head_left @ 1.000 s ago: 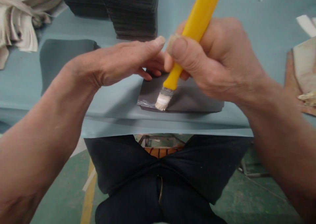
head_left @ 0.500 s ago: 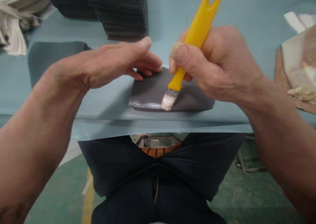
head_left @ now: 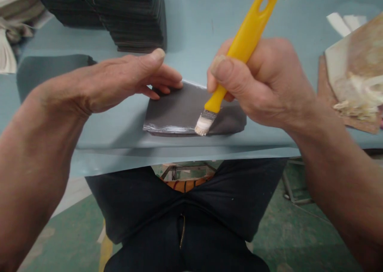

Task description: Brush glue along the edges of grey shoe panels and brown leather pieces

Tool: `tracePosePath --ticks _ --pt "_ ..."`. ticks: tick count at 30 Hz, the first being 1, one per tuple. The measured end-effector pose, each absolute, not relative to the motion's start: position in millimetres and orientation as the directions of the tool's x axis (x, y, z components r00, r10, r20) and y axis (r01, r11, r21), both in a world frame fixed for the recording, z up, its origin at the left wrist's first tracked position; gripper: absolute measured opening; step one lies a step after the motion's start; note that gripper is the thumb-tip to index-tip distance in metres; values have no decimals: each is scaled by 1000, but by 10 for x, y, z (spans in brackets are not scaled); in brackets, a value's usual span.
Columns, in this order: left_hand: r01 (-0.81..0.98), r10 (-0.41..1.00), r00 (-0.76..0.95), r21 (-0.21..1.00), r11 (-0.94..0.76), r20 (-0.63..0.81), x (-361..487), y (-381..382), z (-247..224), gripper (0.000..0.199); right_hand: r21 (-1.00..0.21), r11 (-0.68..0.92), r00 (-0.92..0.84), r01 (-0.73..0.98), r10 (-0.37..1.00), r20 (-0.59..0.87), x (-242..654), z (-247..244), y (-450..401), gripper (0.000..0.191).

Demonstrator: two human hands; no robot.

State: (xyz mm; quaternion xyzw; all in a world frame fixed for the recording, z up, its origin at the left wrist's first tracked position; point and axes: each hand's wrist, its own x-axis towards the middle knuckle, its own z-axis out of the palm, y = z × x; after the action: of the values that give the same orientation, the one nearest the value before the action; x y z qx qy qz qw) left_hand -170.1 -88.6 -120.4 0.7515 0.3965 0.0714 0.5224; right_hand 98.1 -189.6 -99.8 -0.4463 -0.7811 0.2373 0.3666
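Observation:
In my right hand (head_left: 254, 78) is a yellow-handled brush (head_left: 243, 40), its pale bristles pointing down at the near edge of a dark grey stack of thin pieces (head_left: 176, 108). White, wet-looking stuff coats that near edge left of the bristles, and a white line also shows along the far edge. My left hand (head_left: 134, 78) lies with fingers stretched out, the fingertips resting on the stack's far left corner. Part of the stack's right side is hidden behind my right hand.
Tall dark stacks (head_left: 134, 20) stand at the back left, beside a lower dark grey piece (head_left: 50, 70). Pale cloth (head_left: 7, 50) lies at the far left. At right are white strips (head_left: 344, 23) and a crusted pale container (head_left: 353, 68) on a brown board. The table's near edge is close to my lap.
The bristles have shifted right along the stack's near edge, and more of that edge is white. My left fingers stay on the corner. The whole view has shifted slightly.

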Motion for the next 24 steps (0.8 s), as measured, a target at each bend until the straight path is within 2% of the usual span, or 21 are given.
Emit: tracePosePath --ticks 6,9,13,17,24 --pt "545 694 652 825 -149 -305 -1716 -894 -1206 70 -640 493 -373 589 869 325 1182 -1011 -1937 37" --pt "572 711 632 805 -159 -309 -1716 -887 -1220 73 -635 469 -326 614 883 337 1280 -979 -1983 33" --pt "595 714 623 787 -165 -321 -1711 -855 -1232 76 -663 489 -325 567 872 365 1301 -979 -2020 37" --pt "593 720 619 788 -166 -315 -1696 -841 -1237 79 -648 464 -330 604 886 327 1405 -1008 -2030 40" --pt "595 710 618 791 -141 -339 -1813 -767 -1293 76 -647 451 -272 615 891 363 1552 -996 -2106 48"
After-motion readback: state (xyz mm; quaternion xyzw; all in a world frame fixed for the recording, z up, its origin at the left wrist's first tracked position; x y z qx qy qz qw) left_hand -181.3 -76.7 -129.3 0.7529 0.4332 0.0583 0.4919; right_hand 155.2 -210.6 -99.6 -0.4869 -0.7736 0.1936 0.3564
